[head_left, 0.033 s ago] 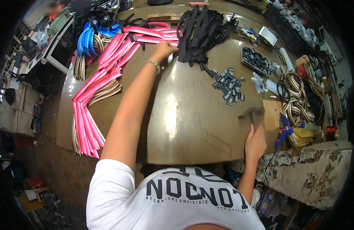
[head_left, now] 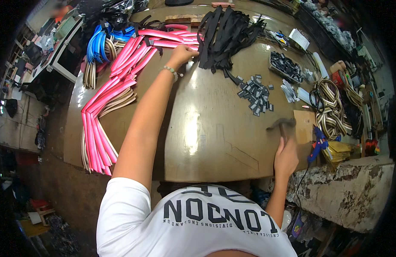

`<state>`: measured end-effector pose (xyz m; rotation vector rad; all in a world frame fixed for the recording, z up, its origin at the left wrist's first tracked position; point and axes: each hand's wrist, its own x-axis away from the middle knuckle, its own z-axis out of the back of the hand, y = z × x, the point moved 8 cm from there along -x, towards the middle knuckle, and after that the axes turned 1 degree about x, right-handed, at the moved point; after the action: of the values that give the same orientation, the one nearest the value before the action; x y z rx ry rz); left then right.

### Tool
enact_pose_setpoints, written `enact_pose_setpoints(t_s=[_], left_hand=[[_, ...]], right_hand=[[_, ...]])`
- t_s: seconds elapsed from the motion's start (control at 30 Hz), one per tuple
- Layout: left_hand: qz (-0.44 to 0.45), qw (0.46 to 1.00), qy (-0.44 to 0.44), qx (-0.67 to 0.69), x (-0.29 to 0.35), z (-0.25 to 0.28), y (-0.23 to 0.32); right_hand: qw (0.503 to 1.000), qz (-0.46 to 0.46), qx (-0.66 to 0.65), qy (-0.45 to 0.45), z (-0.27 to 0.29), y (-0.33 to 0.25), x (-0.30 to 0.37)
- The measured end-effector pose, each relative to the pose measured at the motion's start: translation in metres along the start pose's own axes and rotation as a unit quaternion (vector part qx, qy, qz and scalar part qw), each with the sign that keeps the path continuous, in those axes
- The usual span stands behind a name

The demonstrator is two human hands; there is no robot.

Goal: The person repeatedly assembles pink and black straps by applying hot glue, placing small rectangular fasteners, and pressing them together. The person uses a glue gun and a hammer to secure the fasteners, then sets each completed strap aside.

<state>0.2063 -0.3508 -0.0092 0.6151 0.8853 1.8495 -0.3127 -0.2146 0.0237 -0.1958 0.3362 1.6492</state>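
My right hand [head_left: 286, 159] is wrapped round the handle of a hammer [head_left: 282, 124], its dark head raised over the table's right part. My left arm reaches far forward. Its hand [head_left: 180, 56] is closed, fingertips pressed together beside the ends of the pink strips [head_left: 165, 43] and the left edge of a pile of black straps [head_left: 225, 38]. What those fingers hold, if anything, is hidden. The pink strips run in a bundle down the table's left side. Small dark metal-like clips [head_left: 255, 95] lie scattered between the straps and the hammer.
A clear tray [head_left: 286, 67] of dark small parts stands at the far right. Nearby are coiled beige piping [head_left: 331, 107], a blue glue gun [head_left: 320, 143] with a cord, and a cardboard piece [head_left: 305, 122]. Blue strips [head_left: 95, 46] lie far left. A gap splits the tabletop [head_left: 206, 145] under my left arm.
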Motion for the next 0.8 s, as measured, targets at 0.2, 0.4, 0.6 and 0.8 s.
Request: enact_pose_setpoints(t_s=[0.2, 0.4, 0.6, 0.8], left_hand=[[0.043, 0.962, -0.001, 0.269, 0.111, 0.04, 0.032], [0.059, 0.954, -0.008, 0.293, 0.308, -0.003, 0.059], [0.009, 0.994, -0.005, 0.11, 0.394, -0.002, 0.055], [-0.123, 0.985, 0.057, -0.103, 0.42, -0.022, 0.065]], right_hand=[[0.989, 0.096, -0.048, 0.105, 0.049, -0.033, -0.007], [0.342, 0.023, -0.769, -0.539, 0.019, -0.21, 0.054], [0.404, 0.129, -0.659, -0.622, 0.005, -0.271, -0.009], [0.585, 0.274, -0.675, -0.357, -0.003, -0.314, -0.12]])
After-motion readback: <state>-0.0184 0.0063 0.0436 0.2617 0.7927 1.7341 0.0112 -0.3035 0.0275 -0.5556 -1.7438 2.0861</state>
